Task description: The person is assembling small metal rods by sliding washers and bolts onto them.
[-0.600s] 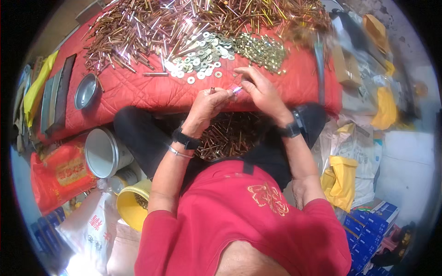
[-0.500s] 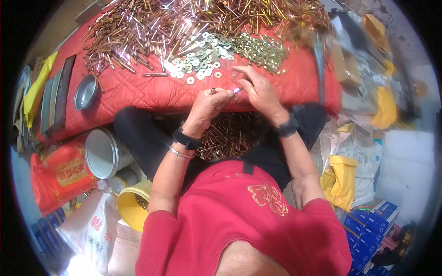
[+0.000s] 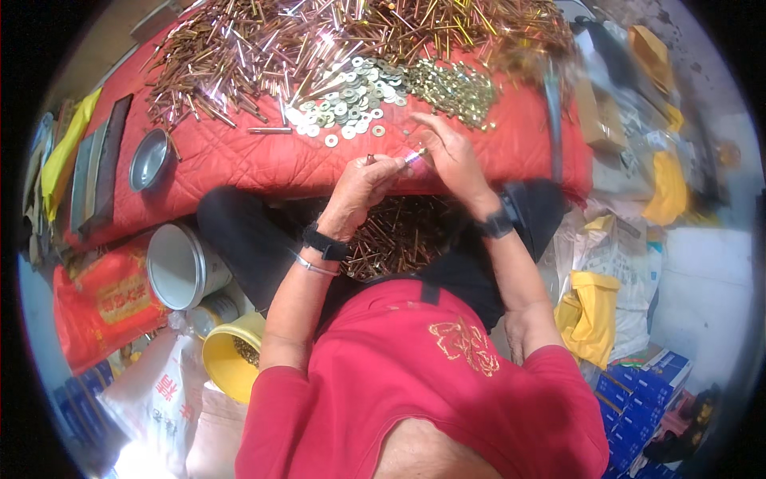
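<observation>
My left hand [image 3: 363, 185] is closed around a metal bolt [image 3: 412, 157], whose bright end pokes out past my fingertips toward the right. At that end sits a small gold-coloured piece that looks like a nut [image 3: 423, 151]. Beside it is my right hand [image 3: 455, 160], its fingers stretched out and apart, the thumb close to the bolt's end; whether it touches the nut is hard to tell. Just beyond lie a pile of flat round washers [image 3: 351, 100] and a heap of small gold nuts [image 3: 455, 92]. A large heap of long bolts [image 3: 239, 60] spreads behind them.
A red quilted cover [image 3: 263, 164] lies under the parts, with a metal bowl [image 3: 150, 160] on its left. More bolts [image 3: 399, 235] lie between my legs. A yellow bucket [image 3: 227, 363] and a grey bucket [image 3: 175, 267] stand at left; blue boxes [image 3: 638, 399] are stacked at right.
My right hand has shifted slightly to the right, its fingers a little straighter. More of the bolt's end and the gold piece show now. The left hand has hardly moved.
</observation>
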Demonstrator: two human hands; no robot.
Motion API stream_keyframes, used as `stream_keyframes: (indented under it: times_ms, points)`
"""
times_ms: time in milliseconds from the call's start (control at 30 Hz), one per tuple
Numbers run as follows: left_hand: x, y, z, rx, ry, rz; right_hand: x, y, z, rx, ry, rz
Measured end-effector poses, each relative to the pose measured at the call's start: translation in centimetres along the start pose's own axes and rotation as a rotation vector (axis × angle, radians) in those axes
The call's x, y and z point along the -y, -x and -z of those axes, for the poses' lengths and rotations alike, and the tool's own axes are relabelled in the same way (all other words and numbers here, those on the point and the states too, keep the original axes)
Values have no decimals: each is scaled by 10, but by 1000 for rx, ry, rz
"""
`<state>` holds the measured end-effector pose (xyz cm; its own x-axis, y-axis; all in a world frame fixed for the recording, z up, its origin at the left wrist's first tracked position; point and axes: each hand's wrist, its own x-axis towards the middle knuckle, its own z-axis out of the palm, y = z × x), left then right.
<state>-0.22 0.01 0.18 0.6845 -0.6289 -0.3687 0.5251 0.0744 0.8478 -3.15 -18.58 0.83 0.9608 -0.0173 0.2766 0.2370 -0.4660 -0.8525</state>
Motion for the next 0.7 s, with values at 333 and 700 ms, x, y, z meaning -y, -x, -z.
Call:
stream_keyframes:
  times_ms: [333,700]
  points:
    - [1,-3,3,-4,10,5,4,4,-5,-78,96,119]
    - [2,-4,2,-2,-23,49,-3,6,-2,-20,94,72]
